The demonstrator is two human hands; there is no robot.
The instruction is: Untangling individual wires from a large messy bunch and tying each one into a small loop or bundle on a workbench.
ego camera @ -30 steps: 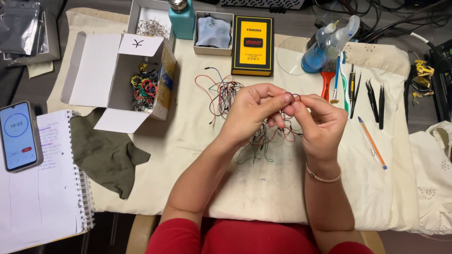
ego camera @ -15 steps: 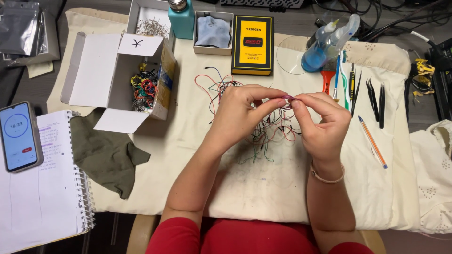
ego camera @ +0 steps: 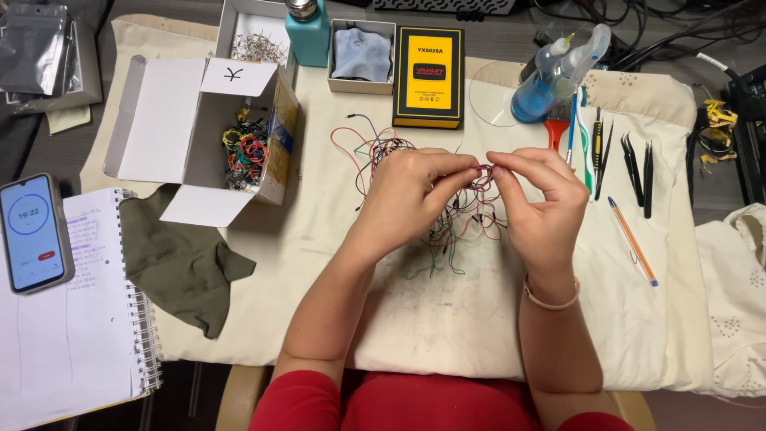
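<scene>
My left hand (ego camera: 411,191) and my right hand (ego camera: 542,203) meet above the middle of a cream cloth (ego camera: 447,319). Between their fingertips they pinch a small coil of thin reddish wire (ego camera: 481,176). Under and behind the hands lies a loose tangle of thin coloured wires (ego camera: 383,152), red, green and dark, spread over the cloth. An open white cardboard box (ego camera: 199,128) to the left holds more bundled coloured wires (ego camera: 245,152).
A phone (ego camera: 32,233) lies on a spiral notebook (ego camera: 72,319) at the left beside an olive cloth (ego camera: 179,259). A yellow-and-black box (ego camera: 429,76), teal bottle (ego camera: 309,32), blue squeeze bottles (ego camera: 550,76), tweezers (ego camera: 634,172) and an orange pen (ego camera: 633,241) stand around.
The hands have stayed together over the tangle. The fingers have shifted slightly as they work the small wire coil, and the hands sit a little more to the right.
</scene>
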